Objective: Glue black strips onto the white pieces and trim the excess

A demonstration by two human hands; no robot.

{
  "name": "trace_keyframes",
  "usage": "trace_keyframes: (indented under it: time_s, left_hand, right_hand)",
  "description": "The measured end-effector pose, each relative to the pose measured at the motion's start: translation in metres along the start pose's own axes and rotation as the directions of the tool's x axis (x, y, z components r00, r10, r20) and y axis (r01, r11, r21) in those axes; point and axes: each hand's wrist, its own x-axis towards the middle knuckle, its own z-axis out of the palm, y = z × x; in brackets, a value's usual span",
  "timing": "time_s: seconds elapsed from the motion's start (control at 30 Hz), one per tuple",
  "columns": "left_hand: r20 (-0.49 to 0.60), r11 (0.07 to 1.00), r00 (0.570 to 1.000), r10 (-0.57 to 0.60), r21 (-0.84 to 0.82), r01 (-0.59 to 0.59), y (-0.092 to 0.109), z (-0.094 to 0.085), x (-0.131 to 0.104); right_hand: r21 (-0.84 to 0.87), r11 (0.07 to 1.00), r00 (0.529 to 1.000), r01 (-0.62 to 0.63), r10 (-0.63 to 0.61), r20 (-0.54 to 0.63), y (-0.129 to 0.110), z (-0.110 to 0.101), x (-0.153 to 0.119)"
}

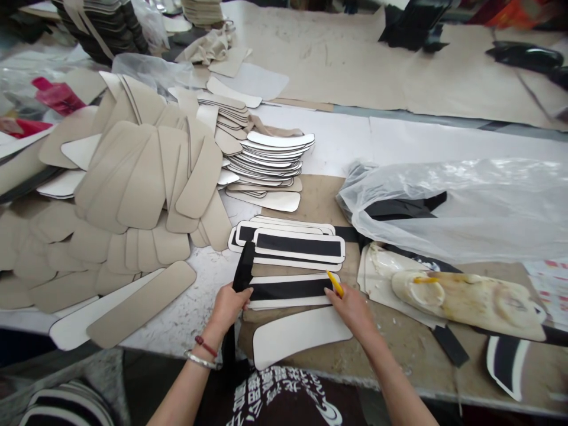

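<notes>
On the far left, beige pieces point(146, 171) are lying in an overlapping heap, with two long ones resting at its near side. Next, the left hand point(228, 307) is closing its fingers on a loose black strip point(244, 267), thumb tip touching the left end of the panel point(290, 290); whether it is also pinching the panel's edge, I cannot tell. The panel is lying between the hands, its black band facing up. Behind it, banded panels point(299, 244) are overlapping; in front, a blank panel point(299, 337) is lying near. The right hand point(352, 307) is grasping a yellow tool point(334, 284), its thumb tip touching the panel's right end. Farther right, a plastic bag point(479, 201) is lying behind a stained bottle point(479, 299), and a small banded piece point(507, 364) is resting near the table edge.
</notes>
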Motion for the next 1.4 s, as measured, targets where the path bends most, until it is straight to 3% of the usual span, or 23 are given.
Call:
trace_keyframes:
  time_s: [0.3,0.57,1.2,1.4]
  left_hand:
    - [-0.137,0.998,0.990,-0.023,0.046,0.030,0.000,0.008,-0.004]
    - [-0.238,0.996,0.971,0.022,0.088,0.000,-0.011,0.002,-0.003]
    - [-0.179,0.991,0.979,0.094,0.108,-0.076,-0.006,0.005,-0.010]
    - [-0.183,0.989,0.980,0.074,0.141,-0.048,-0.004,0.007,-0.010]
  right_hand:
    - [-0.048,0.998,1.000,-0.027,0.026,-0.006,0.000,0.003,0.000]
    - [-0.060,0.998,0.999,-0.031,0.030,-0.010,0.000,0.003,0.000]
    - [-0.030,0.998,0.998,-0.058,0.058,-0.004,-0.007,-0.006,-0.005]
    - [-0.023,0.999,0.999,-0.035,0.034,-0.009,-0.003,-0.002,-0.002]
